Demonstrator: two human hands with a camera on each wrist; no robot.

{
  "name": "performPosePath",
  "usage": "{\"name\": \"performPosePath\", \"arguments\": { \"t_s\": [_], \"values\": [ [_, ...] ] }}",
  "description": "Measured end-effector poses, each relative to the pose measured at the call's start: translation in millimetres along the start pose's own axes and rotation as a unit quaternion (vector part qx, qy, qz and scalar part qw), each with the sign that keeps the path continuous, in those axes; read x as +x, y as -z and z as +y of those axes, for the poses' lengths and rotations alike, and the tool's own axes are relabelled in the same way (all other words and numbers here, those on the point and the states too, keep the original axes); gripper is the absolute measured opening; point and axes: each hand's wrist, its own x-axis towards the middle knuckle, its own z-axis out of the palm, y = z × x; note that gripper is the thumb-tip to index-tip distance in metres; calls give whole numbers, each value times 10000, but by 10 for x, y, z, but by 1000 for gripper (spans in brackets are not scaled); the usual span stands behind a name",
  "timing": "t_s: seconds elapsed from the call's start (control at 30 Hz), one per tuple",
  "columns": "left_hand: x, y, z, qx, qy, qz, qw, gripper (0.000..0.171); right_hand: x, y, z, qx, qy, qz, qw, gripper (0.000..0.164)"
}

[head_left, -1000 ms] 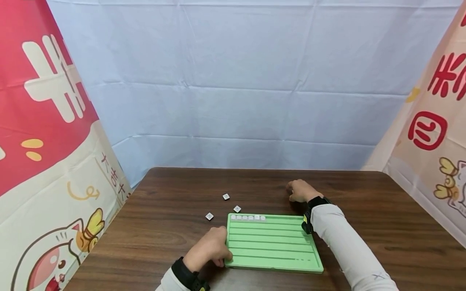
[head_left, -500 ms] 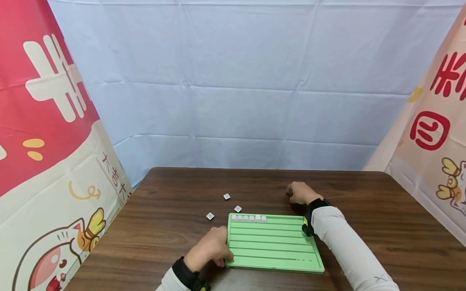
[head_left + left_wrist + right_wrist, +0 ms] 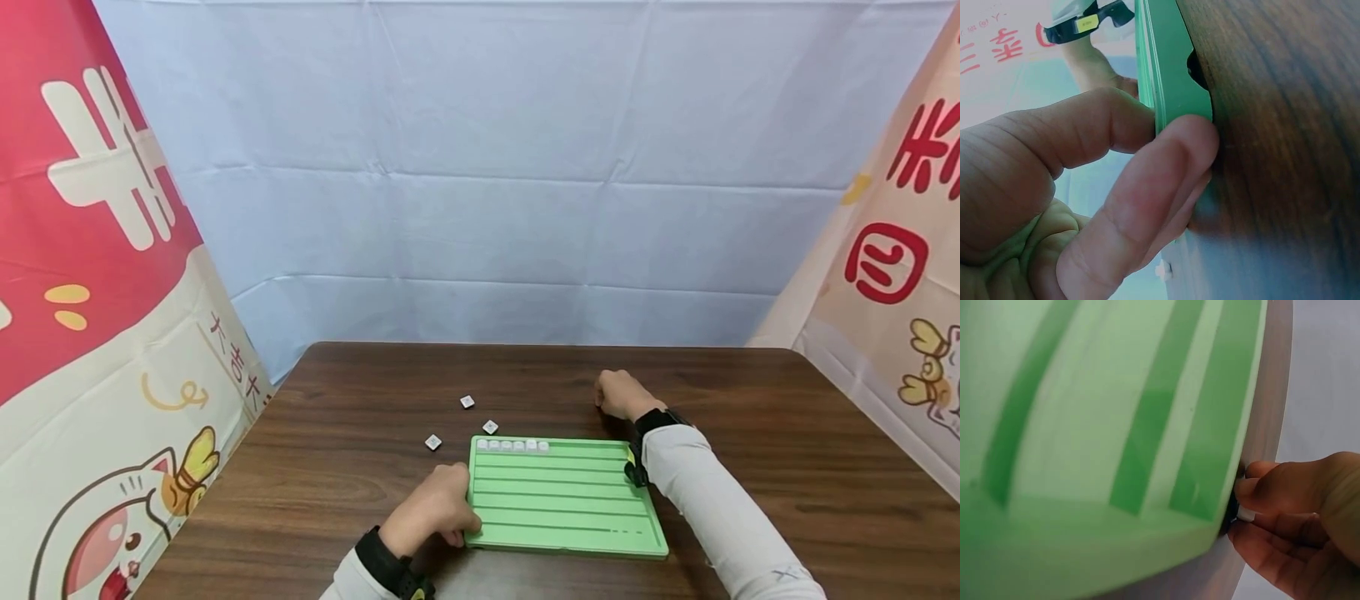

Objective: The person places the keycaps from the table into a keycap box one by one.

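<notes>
Right now, one green tray [image 3: 562, 504] lies on the tabletop [image 3: 337, 433], lower centre of the head view, with six white tiles [image 3: 506, 446] lined along its top-left edge. Three loose tiles [image 3: 490, 427] sit above and left of it. The left hand [image 3: 435, 507] grips the tray's left edge; the right hand's [image 3: 624, 395] fingers, beyond its top-right corner, pinch one small white piece [image 3: 1246, 514].

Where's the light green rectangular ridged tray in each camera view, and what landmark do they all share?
Head: the light green rectangular ridged tray lies at lower centre, slightly right.
Left wrist: the tray shows its side, running down from the top near the middle.
Right wrist: the tray fills the left and centre.
Shared landmark: the brown wood-grain table.
</notes>
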Motion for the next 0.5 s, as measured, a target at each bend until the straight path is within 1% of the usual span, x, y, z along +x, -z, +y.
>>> {"name": "performPosePath", "arguments": {
  "t_s": [0.13, 0.5],
  "values": [
    [-11, 14, 8, -37, -6, -33, 10000, 27, 5, -1, 3, 11, 36, 2, 10000, 21],
    [-21, 16, 29, 68, -2, -7, 10000, 24, 2, -4, 27, 81, 87, -27, 9999, 21]
  ]
}}
